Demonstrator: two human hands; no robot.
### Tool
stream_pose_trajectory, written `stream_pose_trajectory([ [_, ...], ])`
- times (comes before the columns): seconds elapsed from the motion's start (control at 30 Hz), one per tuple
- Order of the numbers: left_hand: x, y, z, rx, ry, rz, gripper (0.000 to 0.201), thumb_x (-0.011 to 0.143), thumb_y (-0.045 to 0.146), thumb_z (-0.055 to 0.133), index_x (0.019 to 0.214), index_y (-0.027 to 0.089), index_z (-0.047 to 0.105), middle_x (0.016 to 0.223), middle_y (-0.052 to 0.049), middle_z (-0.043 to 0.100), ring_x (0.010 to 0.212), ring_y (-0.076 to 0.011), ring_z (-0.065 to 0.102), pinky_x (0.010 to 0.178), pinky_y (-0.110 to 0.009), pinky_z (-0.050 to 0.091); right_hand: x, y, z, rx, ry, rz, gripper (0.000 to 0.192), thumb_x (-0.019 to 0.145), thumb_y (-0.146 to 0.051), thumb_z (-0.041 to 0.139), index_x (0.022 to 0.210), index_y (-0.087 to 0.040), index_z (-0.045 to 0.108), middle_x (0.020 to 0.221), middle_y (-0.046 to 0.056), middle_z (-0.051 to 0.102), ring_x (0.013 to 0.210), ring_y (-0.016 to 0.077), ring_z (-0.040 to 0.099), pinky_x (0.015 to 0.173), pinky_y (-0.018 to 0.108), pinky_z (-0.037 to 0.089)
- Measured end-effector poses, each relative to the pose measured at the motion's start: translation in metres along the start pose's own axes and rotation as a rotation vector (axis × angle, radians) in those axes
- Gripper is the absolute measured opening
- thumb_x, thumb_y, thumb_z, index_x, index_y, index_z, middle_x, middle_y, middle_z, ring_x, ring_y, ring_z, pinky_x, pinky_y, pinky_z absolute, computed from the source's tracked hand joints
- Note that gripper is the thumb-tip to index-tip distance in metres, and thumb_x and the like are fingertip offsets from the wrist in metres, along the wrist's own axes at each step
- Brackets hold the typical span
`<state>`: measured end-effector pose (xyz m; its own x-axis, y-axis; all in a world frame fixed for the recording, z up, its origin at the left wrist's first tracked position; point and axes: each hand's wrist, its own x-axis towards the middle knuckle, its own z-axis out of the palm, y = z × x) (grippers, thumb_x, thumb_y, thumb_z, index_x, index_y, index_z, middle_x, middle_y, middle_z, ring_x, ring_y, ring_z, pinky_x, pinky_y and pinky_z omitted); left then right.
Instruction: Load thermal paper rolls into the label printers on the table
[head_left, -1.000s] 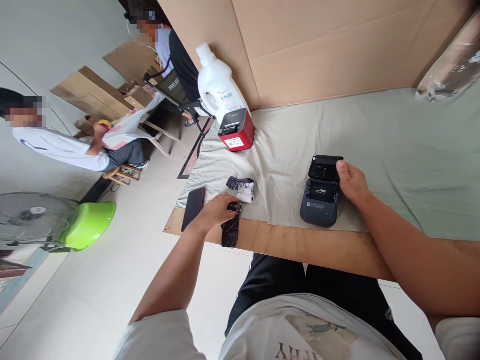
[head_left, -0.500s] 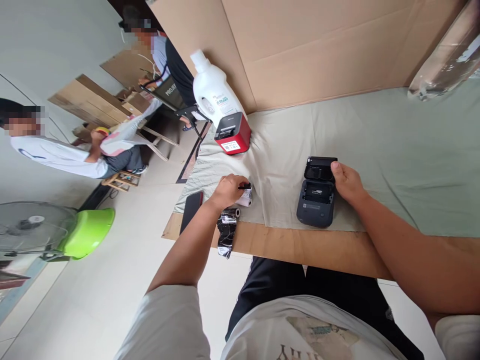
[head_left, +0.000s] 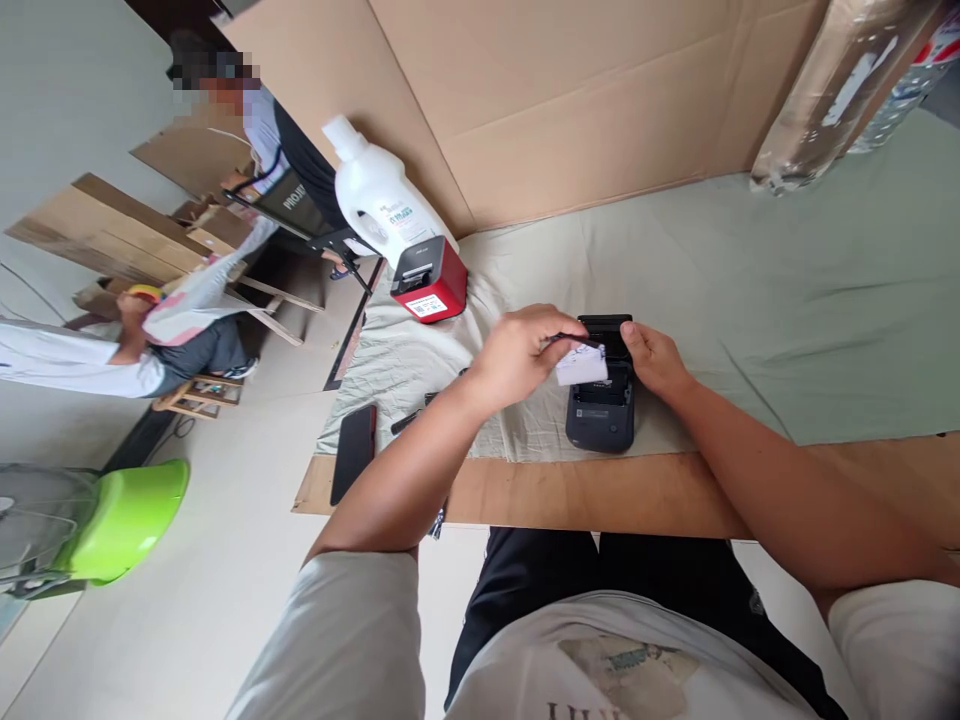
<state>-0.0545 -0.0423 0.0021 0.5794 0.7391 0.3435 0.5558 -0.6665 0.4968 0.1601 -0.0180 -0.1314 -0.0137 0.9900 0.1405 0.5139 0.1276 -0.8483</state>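
A small black label printer lies with its lid open on the pale green cloth, near the table's front edge. My left hand holds a white paper roll just above the printer's open bay. My right hand rests on the right side of the printer's raised lid and steadies it. A strip of black wrapping lies on the cloth to the left, partly hidden behind my left forearm.
A black phone lies at the table's front left corner. A red and black printer and a white bottle stand at the back left. Cardboard walls close off the back. Two people sit to the left, beside a green basin.
My left hand has picked up the white roll from the cloth and carried it right, over the open printer. My right hand stayed on the lid. The view shifted right.
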Motion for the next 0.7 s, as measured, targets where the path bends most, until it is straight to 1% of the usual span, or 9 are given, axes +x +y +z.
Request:
stream_pose_trajectory([
  [0.07,0.009,0.002,0.016,0.025,-0.029,0.054,0.017,0.091,0.014,0.056,0.097,0.019,0.072,0.094,-0.004,0.074,0.091,-0.0168,0.069,0.085,-0.031,0.054,0.001,0.000,0.000,-0.001,-0.002,0.007,0.076,0.080,-0.091,0.015,0.066,-0.023,0.047,0.065,0.004,0.057,0.067,0.0200,0.052,0.062,0.033,0.038],
  [0.13,0.013,0.004,0.029,0.065,-0.064,0.083,0.019,0.090,0.011,0.055,0.097,0.019,0.072,0.094,-0.005,0.073,0.092,-0.0174,0.068,0.085,-0.031,0.054,0.001,0.000,0.001,0.007,-0.004,0.006,0.077,0.078,-0.092,0.015,0.065,-0.023,0.047,0.065,0.004,0.058,0.067,0.0201,0.052,0.062,0.033,0.038],
  [0.27,0.008,0.003,0.045,0.128,-0.106,0.079,0.020,0.091,0.010,0.053,0.095,0.018,0.071,0.093,-0.006,0.072,0.092,-0.0179,0.067,0.083,-0.031,0.054,0.001,0.000,0.001,0.029,-0.009,0.000,0.079,0.078,-0.092,0.015,0.069,-0.023,0.051,0.069,0.005,0.061,0.070,0.0213,0.054,0.065,0.034,0.040],
  [0.5,0.000,-0.002,0.054,0.133,-0.117,0.054,0.021,0.091,0.010,0.053,0.097,0.018,0.071,0.095,-0.006,0.073,0.092,-0.0175,0.068,0.083,-0.031,0.055,0.000,-0.001,0.000,0.022,-0.011,0.000,0.077,0.079,-0.091,0.015,0.068,-0.023,0.049,0.068,0.005,0.058,0.070,0.0208,0.053,0.065,0.034,0.039],
  [0.6,-0.004,0.000,0.055,0.111,-0.138,0.066,0.022,0.092,0.010,0.051,0.098,0.018,0.070,0.097,-0.006,0.073,0.092,-0.0176,0.069,0.083,-0.031,0.055,0.000,-0.001,-0.001,0.017,-0.007,0.000,0.077,0.079,-0.092,0.015,0.067,-0.023,0.047,0.066,0.004,0.056,0.068,0.0203,0.052,0.064,0.034,0.038],
  [0.7,-0.010,0.005,0.053,0.095,-0.158,0.083,0.024,0.093,0.010,0.047,0.101,0.019,0.068,0.098,-0.006,0.074,0.091,-0.0172,0.069,0.079,-0.029,0.055,0.001,-0.001,-0.001,0.018,-0.011,0.001,0.078,0.077,-0.093,0.014,0.066,-0.023,0.046,0.066,0.004,0.055,0.067,0.0203,0.051,0.064,0.034,0.037],
])
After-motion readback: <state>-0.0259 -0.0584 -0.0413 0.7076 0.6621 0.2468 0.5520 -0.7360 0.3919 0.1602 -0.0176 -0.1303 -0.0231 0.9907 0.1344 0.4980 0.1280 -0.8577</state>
